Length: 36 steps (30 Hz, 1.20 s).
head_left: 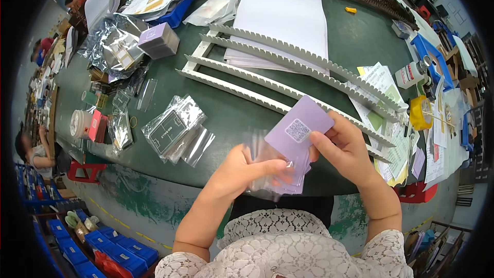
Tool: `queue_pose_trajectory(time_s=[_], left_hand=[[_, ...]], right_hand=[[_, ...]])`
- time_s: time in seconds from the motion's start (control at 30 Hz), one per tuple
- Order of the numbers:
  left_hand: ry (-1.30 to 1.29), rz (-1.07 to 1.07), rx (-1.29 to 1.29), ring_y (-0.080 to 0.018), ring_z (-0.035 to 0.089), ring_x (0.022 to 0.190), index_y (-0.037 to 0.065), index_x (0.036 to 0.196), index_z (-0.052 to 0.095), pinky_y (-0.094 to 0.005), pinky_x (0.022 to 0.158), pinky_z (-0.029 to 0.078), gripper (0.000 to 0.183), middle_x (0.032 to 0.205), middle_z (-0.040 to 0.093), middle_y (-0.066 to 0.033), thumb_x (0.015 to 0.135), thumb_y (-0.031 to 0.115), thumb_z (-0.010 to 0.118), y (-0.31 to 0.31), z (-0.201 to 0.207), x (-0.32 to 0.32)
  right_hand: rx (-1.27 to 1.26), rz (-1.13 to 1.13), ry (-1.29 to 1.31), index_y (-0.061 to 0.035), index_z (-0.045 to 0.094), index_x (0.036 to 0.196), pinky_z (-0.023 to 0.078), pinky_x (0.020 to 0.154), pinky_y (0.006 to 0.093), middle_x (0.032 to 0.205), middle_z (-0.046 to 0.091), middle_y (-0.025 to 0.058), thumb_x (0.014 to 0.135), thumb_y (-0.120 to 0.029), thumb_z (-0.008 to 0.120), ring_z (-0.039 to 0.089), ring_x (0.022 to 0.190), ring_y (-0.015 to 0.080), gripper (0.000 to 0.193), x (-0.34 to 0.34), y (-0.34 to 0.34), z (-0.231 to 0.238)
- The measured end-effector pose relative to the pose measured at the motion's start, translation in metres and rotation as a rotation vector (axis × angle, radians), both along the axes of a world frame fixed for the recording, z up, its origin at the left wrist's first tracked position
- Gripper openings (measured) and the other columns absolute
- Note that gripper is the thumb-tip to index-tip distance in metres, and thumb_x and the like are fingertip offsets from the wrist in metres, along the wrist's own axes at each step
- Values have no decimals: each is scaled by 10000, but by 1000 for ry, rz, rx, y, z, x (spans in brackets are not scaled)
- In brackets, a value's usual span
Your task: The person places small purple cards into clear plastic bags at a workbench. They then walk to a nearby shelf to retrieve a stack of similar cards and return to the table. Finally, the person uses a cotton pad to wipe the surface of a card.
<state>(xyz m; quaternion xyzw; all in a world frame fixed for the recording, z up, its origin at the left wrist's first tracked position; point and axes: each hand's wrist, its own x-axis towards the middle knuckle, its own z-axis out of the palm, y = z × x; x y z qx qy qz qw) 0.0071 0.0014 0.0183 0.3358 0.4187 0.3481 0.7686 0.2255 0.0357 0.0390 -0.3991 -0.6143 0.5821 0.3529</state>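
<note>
A purple card (288, 144) with a printed square code is pinched at its right edge by my right hand (342, 146), thumb on top. Below it, more purple cards (290, 188) fan out inside or behind clear plastic. My left hand (252, 170) is closed on a clear plastic bag (257, 146), its thumb pressed over the lower part of the purple card. Whether the card is partly inside the bag I cannot tell. To the left on the green table (216, 113) lies a pile of clear-bagged dark cards (172, 128).
Slotted white racks (247, 86) cross the table just beyond my hands, and large white sheets (280, 15) lie behind them. A purple card stack (158, 41) stands at the far left. A yellow tape roll (421, 113) and papers (396, 144) are on the right.
</note>
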Motion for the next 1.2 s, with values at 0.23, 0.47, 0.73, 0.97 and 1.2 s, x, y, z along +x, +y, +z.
queue_pose_trajectory(time_s=[0.23,0.47,0.73,0.97,1.2], left_hand=[[10,17,-7,-195,680,813,-76,1014,643,-304,721,534,322,897,691,-163,817,166,723,1,-9,5],[22,130,44,-195,668,825,-62,1032,618,-291,705,522,285,911,671,-142,836,131,690,3,-14,0],[166,148,192,-109,625,781,-43,929,653,-225,661,486,174,894,670,-81,831,92,701,3,-15,-4],[920,449,690,-94,559,637,11,1096,588,-247,583,462,372,852,623,-51,764,35,755,25,-29,-15],[1509,322,1045,-325,537,1055,-20,1222,493,-406,863,451,605,1121,558,-150,712,108,791,17,-19,-13]], right_hand=[[-258,92,67,-26,551,973,398,526,203,692,604,17,954,-133,539,580,601,73,110,5,2,-5],[-227,52,68,-9,496,1265,449,573,233,749,613,41,951,-106,544,563,626,85,332,9,1,-2],[206,182,-272,-77,494,1353,502,652,293,841,630,91,920,-119,595,589,673,148,446,-10,-24,-9],[-90,28,-227,-56,583,1245,466,592,252,690,556,39,910,-125,619,526,610,83,344,1,-26,-19],[18,-146,-304,-42,657,1069,386,556,215,746,526,12,901,-104,624,463,621,61,182,25,-45,-29]])
